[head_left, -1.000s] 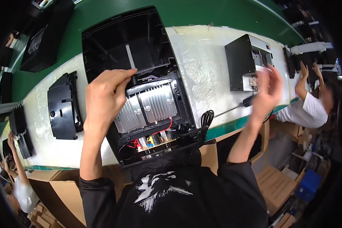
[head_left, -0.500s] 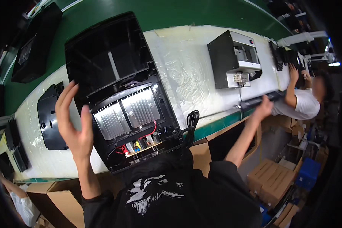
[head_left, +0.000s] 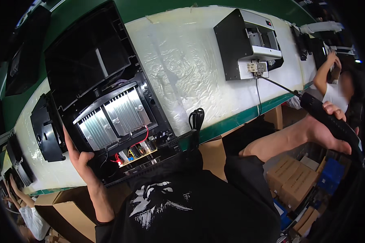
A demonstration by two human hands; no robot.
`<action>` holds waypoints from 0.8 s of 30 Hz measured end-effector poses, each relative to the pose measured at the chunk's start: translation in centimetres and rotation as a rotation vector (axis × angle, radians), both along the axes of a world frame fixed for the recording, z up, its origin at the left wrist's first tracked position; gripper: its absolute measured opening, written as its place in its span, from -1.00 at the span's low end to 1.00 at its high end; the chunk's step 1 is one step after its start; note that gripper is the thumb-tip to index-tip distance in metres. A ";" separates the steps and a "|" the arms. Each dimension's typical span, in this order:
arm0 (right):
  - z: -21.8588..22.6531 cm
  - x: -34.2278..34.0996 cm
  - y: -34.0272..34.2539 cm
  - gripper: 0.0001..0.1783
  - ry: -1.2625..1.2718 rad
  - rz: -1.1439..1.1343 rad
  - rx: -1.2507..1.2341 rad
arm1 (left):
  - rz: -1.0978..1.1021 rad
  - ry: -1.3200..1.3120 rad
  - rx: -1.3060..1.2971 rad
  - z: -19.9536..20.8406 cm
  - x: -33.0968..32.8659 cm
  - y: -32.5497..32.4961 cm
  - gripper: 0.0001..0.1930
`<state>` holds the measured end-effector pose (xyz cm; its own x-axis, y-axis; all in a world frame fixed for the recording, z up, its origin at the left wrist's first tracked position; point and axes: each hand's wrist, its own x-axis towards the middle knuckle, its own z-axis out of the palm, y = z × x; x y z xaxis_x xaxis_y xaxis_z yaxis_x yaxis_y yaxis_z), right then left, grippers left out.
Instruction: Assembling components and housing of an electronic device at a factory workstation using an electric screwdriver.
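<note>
A black, open-topped equipment casing (head_left: 144, 97) lies tilted in front of me. Inside it are two finned silver heat sinks (head_left: 123, 111) and a small circuit board (head_left: 138, 157) with red wires. My left hand (head_left: 84, 164) lies at the casing's left edge, the thumb bent over the rim and a finger stretched along the outer side. At the far right my right hand (head_left: 321, 131) is wrapped round a black electric screwdriver (head_left: 315, 108). Its long bit points left, with the tip at the metal front block (head_left: 256, 69) of a black-and-silver screw feeder (head_left: 233, 48).
A curved black panel (head_left: 44, 129) lies left of the casing. A coiled black cable (head_left: 196, 119) hangs at the bench's green edge. Cardboard boxes (head_left: 292, 180) and a blue bin (head_left: 331, 174) stand at the lower right. A co-worker (head_left: 338, 87) works at the right end.
My left hand has come down from the air onto the casing's edge. My right hand has moved right, and the screwdriver's tip now meets the feeder. The view has shifted.
</note>
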<state>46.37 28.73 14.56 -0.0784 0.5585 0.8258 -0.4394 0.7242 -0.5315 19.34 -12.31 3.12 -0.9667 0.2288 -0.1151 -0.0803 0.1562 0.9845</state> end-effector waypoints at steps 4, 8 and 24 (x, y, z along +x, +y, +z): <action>-0.8 -1.1 -0.5 -0.18 -0.030 0.046 0.010 | 0.032 -0.020 -0.102 -0.3 -0.2 -0.6 -0.05; 0.5 -0.9 1.6 0.01 -0.212 0.423 -0.044 | 0.066 0.022 -0.088 -0.9 0.2 -0.4 -0.07; 5.7 -10.3 -0.9 -0.47 -0.572 0.587 -0.246 | -0.085 0.019 0.282 -1.7 -0.7 -1.2 -0.15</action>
